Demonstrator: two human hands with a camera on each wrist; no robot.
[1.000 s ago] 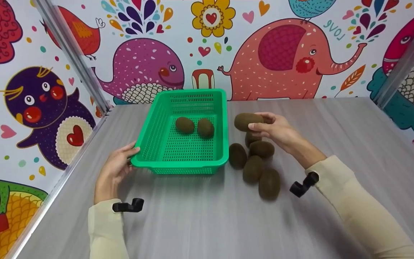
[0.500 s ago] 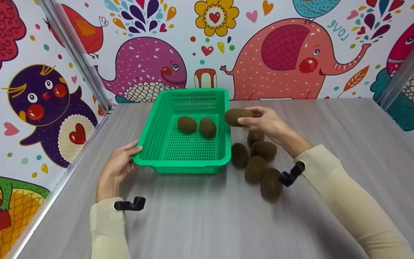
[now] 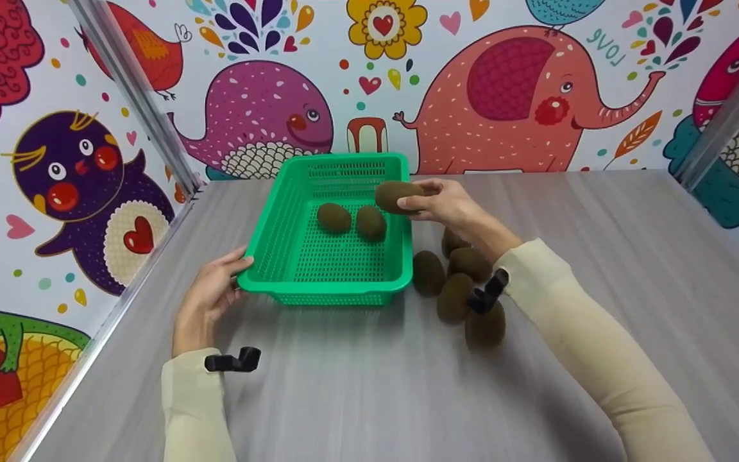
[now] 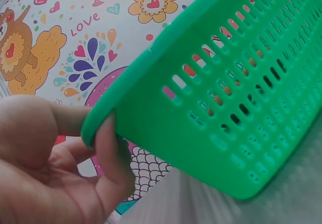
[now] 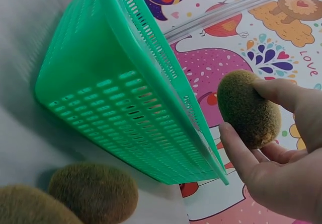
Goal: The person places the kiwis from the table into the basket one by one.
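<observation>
A green plastic basket with slotted walls stands on the table. My left hand grips its near left corner; in the left wrist view the thumb and fingers pinch the rim. My right hand holds a brown fuzzy kiwi over the basket's right rim; the right wrist view shows this kiwi between thumb and fingers, above the rim. Inside the basket lie two kiwis, a left one and a right one, close together.
Several loose kiwis lie in a group on the grey table, right of the basket and partly under my right forearm. Printed wall panels rise behind and at the left, with metal posts at the corners.
My right hand has carried its kiwi leftward from above the loose kiwis to over the basket's right rim. The left hand keeps its grip on the corner.
</observation>
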